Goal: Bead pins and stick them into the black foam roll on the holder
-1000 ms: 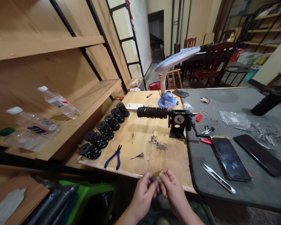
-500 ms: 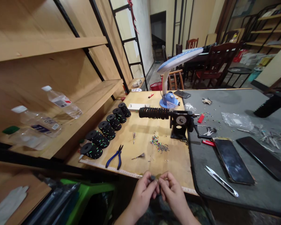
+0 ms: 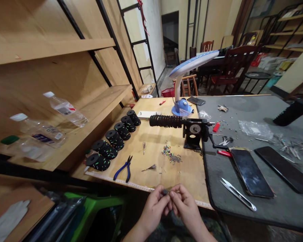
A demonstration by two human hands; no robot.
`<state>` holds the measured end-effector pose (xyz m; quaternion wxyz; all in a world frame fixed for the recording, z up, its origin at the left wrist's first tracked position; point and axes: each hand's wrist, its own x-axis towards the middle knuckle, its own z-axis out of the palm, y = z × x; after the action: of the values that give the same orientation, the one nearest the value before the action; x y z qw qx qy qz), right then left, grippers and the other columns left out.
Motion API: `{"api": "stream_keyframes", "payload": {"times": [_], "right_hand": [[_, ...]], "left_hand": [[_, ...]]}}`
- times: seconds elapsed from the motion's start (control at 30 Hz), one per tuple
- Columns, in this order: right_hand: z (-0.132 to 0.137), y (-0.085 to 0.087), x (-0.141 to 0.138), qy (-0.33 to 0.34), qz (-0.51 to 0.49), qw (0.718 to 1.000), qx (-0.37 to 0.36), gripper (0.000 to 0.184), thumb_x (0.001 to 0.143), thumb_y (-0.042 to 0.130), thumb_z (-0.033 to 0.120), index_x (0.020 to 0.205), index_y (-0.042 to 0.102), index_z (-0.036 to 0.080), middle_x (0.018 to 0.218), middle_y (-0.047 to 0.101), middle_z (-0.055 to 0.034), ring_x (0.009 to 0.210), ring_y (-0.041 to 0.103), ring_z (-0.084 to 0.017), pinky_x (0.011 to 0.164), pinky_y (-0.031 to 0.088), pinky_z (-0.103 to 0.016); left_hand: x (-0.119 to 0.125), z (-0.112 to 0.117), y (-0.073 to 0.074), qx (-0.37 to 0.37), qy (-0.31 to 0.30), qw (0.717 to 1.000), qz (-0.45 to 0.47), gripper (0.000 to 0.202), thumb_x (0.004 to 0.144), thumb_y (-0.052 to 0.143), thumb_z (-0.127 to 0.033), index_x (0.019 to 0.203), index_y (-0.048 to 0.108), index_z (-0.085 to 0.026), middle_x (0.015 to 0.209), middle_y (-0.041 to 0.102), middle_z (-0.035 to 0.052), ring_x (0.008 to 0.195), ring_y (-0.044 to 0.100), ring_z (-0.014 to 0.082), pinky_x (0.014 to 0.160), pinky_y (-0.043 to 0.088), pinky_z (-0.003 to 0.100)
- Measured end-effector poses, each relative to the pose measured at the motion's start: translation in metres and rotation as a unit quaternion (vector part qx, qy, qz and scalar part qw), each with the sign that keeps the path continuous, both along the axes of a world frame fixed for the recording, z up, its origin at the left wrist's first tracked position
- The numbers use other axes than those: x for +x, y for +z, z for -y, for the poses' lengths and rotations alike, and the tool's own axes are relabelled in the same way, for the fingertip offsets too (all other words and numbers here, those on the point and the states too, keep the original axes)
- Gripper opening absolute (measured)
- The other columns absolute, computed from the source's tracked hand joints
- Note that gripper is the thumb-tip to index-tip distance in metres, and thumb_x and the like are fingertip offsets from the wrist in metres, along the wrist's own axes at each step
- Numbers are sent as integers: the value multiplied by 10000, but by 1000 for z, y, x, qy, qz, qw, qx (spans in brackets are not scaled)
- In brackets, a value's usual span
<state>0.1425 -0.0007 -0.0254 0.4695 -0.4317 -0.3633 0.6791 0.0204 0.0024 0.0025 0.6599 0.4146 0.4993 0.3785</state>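
2 hands (image 3: 154,212) (image 3: 187,211) at wooden workbench (image 3: 189,178)

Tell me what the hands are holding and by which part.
A small dark piece, pinched at its lower part between the fingertips of the left hand and right hand; what it is cannot be told.

A plywood workbench (image 3: 189,178) carries a row of black flecked spools (image 3: 113,139), blue-handled pliers (image 3: 125,169), a hand-cranked winder (image 3: 193,134) and a heap of small coloured pieces (image 3: 170,154), just beside a grey-topped table (image 3: 242,107) bearing a smartphone (image 3: 251,173) and thread snips (image 3: 238,195).
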Motion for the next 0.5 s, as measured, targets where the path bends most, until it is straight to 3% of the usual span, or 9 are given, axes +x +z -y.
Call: {"api": "stream_keyframes", "payload": {"times": [0.33, 0.5], "right_hand": [[-3, 5, 0, 4, -10, 1000, -30, 483, 688, 640, 657, 750, 504, 198, 349, 427, 108, 324, 354, -74, 378, 265, -177], [-3, -1, -1, -25, -2, 999, -34, 492, 672, 635, 672, 698, 469, 209, 333, 407, 121, 295, 343, -64, 358, 288, -167]], "left_hand": [[3, -1, -1, -21, -9, 1000, 14, 316, 774, 637, -404, 681, 423, -191, 490, 527, -59, 405, 418, 59, 419, 248, 199], [7, 1, -4, -24, 19, 999, 12, 324, 765, 654, -422, 695, 454, -177, 520, 509, -65, 428, 428, 56, 427, 262, 189]]}}
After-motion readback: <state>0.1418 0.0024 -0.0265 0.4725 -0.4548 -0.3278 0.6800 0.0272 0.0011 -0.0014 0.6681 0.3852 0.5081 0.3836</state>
